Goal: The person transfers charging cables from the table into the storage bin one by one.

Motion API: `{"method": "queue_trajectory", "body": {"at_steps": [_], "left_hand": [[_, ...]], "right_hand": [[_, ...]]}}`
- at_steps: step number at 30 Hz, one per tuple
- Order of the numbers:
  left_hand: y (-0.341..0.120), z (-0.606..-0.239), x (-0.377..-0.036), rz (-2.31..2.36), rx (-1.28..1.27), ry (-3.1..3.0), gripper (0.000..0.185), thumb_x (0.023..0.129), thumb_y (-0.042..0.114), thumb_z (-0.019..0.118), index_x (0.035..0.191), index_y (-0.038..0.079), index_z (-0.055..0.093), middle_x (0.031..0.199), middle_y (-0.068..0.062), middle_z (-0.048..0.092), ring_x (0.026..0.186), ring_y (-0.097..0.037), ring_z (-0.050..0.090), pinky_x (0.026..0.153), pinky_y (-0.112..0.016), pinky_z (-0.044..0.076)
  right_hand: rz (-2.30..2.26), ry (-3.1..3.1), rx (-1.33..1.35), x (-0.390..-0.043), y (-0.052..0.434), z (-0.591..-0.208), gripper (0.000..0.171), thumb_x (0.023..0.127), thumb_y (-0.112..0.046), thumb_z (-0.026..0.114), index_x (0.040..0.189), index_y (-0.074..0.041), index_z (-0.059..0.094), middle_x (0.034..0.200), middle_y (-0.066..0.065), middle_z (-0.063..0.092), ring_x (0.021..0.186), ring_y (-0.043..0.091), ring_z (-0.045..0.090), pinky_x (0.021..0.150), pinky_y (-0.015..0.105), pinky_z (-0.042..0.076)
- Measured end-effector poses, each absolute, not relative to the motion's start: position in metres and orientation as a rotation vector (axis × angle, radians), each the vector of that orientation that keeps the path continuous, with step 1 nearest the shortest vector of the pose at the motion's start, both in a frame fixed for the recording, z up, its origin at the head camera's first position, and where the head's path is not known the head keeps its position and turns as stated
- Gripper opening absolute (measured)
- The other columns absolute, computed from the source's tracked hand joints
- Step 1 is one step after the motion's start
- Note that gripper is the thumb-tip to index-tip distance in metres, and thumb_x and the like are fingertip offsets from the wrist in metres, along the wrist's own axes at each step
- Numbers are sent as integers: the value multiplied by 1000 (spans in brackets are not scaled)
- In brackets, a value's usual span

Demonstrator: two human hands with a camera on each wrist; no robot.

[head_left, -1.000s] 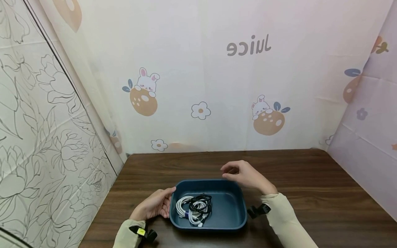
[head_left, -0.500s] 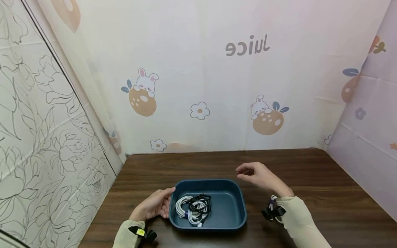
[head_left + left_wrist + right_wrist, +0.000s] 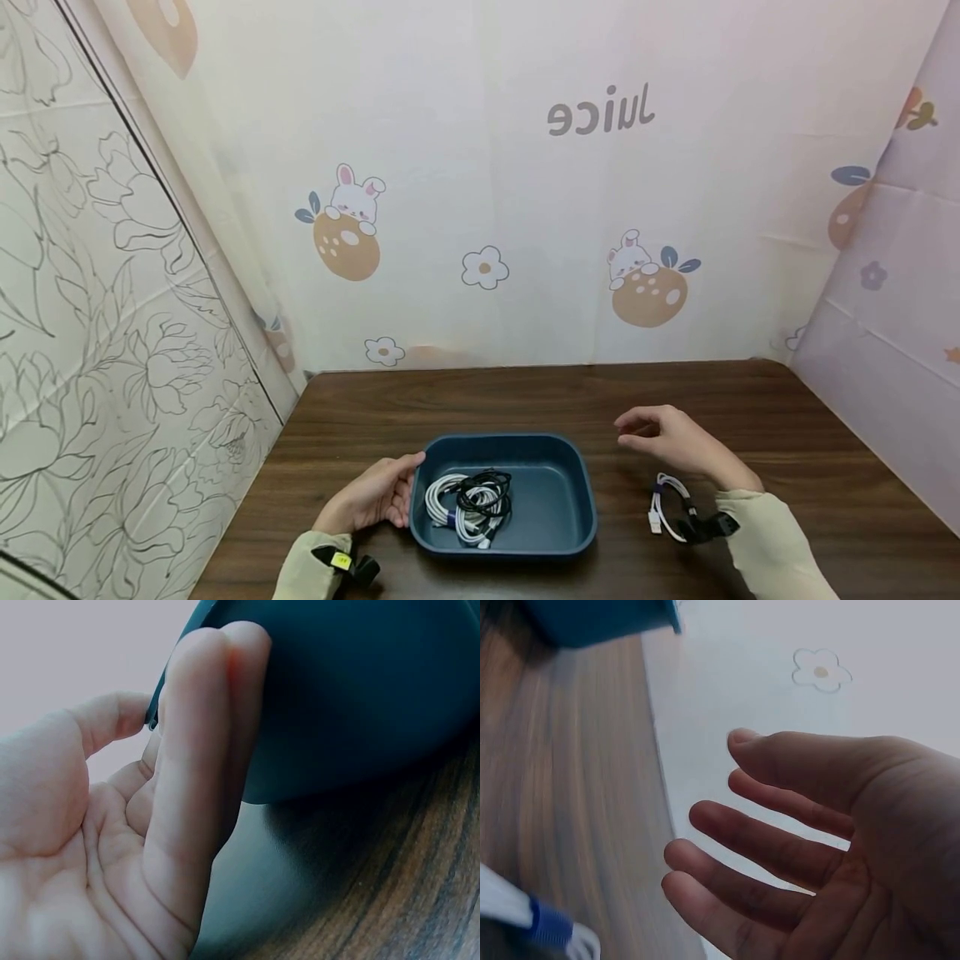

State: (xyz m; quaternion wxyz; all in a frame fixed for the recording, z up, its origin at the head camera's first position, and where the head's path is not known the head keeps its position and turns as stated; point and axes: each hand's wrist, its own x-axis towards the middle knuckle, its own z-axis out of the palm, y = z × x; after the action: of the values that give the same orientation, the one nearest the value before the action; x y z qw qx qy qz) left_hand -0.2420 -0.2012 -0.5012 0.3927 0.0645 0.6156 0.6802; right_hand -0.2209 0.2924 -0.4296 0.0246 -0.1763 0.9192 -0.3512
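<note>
The right hand (image 3: 678, 442) is drifting further right, away from the dark blue tray (image 3: 573, 508), fingers loosely spread and holding nothing, now above a white cable bundle (image 3: 667, 507) lying on the wooden table (image 3: 787, 450). The left hand (image 3: 371, 496) is still resting straight-fingered against the tray's left wall; coiled white and black cables (image 3: 468, 502) are lying inside.

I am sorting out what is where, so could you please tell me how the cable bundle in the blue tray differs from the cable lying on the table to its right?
The bundle in the tray mixes white and black cables in a thick heap; the cable on the table is white only and a thinner coil. The first sits inside the blue tray, steadied by the left hand; the second lies on bare wood beneath the empty right hand. Both carry a blue band.
</note>
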Motion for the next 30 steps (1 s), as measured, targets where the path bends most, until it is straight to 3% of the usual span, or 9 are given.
{"method": "queue_trajectory", "body": {"at_steps": [11,16,22,30], "left_hand": [[-201,-501,-242,1725,170,1563,53,104,54,50,77,10,62,57,1,66,49,-10,66,48,-23,58],[-201,-500,-242,1721,167,1564,53,104,54,50,77,10,62,57,1,65,48,-10,66,48,-23,58],[-201,-500,-242,1722,165,1563,53,104,55,50,77,10,62,57,1,65,49,-10,66,48,-23,57],[-201,-501,-243,1719,166,1567,54,103,56,51,76,10,62,57,1,65,48,-10,66,48,-23,57]], "right_hand": [[-1009,2811,-512,-214,331,-444,35,95,-27,75,119,-2,70,111,9,73,97,14,68,75,25,57],[-999,2782,-544,-213,340,-447,33,94,-25,76,115,0,71,106,8,74,85,4,64,68,24,55],[-1053,2685,-538,-213,346,-451,30,95,-21,74,113,2,71,95,5,70,66,4,57,56,24,49],[-1116,2597,-564,-215,350,-456,27,95,-14,73,113,5,69,98,9,71,66,4,58,56,23,51]]}}
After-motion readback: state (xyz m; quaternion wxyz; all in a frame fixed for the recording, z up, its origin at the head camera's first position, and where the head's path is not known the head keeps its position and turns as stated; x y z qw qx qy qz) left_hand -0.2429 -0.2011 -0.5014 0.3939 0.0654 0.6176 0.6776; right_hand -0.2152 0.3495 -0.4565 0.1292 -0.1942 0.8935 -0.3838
